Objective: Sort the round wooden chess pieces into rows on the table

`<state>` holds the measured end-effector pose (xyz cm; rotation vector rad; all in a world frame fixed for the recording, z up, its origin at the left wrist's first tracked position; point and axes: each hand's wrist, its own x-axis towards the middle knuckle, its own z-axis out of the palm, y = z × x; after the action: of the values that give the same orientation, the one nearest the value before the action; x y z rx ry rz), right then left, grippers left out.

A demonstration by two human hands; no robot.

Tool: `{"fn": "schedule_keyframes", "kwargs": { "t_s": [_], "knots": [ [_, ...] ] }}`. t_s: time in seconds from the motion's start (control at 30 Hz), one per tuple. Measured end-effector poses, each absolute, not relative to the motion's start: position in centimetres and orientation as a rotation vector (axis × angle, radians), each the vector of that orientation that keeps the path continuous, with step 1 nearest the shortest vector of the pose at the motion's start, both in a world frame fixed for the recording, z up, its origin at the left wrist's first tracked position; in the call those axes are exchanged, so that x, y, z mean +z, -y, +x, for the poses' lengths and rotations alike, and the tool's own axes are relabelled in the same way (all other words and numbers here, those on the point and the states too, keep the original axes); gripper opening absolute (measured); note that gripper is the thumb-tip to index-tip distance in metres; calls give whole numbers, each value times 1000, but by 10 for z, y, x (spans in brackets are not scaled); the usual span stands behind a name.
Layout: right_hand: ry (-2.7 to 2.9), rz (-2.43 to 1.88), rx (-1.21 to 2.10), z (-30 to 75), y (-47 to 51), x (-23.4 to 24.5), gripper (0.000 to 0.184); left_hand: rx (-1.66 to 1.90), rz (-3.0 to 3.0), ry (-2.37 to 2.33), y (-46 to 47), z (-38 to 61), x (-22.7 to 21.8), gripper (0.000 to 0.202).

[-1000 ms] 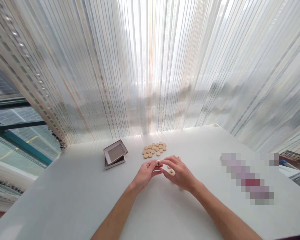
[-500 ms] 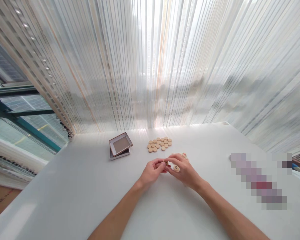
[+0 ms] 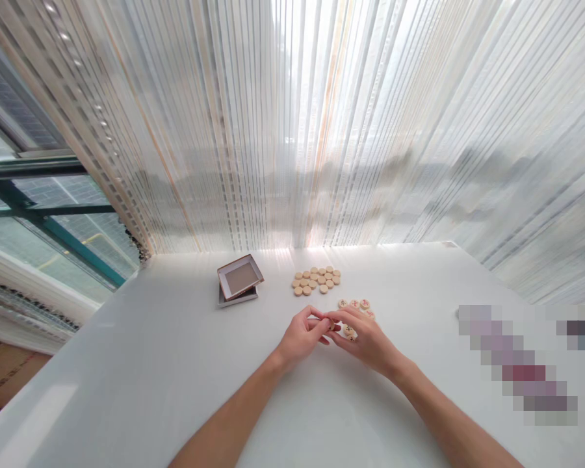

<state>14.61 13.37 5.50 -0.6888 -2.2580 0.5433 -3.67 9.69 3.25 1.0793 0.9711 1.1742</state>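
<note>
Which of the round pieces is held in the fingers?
The piece in the left hand, with the fingertips of the right hand at it. It alone is held; the plain pieces and marked pieces lie on the white table.

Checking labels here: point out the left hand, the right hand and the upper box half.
Left hand (image 3: 298, 340), head view: its back.
Right hand (image 3: 372, 338), head view: its back.
Upper box half (image 3: 242, 276), head view: inner floor.

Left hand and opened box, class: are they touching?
Apart: the head view shows a stretch of white tabletop between the left hand and the opened box.
</note>
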Motion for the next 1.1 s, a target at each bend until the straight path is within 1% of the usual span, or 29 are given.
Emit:
{"fn": "schedule_keyframes", "kwargs": {
  "t_s": [0.1, 0.27, 0.47, 0.67, 0.77, 0.9, 1.1],
  "knots": [
    [2255, -712, 577, 148, -136, 53, 21, 1172, 1069, -925, -97, -39, 34, 36],
    [2232, -711, 600, 150, -138, 49, 24, 1163, 1074, -907, -98, -37, 33, 41],
    [2190, -701, 559, 148, -139, 46, 19, 1176, 1116, -880, -96, -36, 33, 42],
    [2191, -649, 769, 149, -138, 50, 29, 1236, 1148, -912, -96, -37, 33, 35],
    [2204, -675, 805, 151, -137, 54, 31, 1251, 1136, -939, -97, -36, 31, 34],
    [2172, -754, 763, 152, -137, 57, 27, 1248, 1126, -964, -97, -34, 29, 35],
    [2097, -810, 849, 150, -135, 64, 13, 1251, 1123, -988, -97, -33, 23, 36]
  ]
}}
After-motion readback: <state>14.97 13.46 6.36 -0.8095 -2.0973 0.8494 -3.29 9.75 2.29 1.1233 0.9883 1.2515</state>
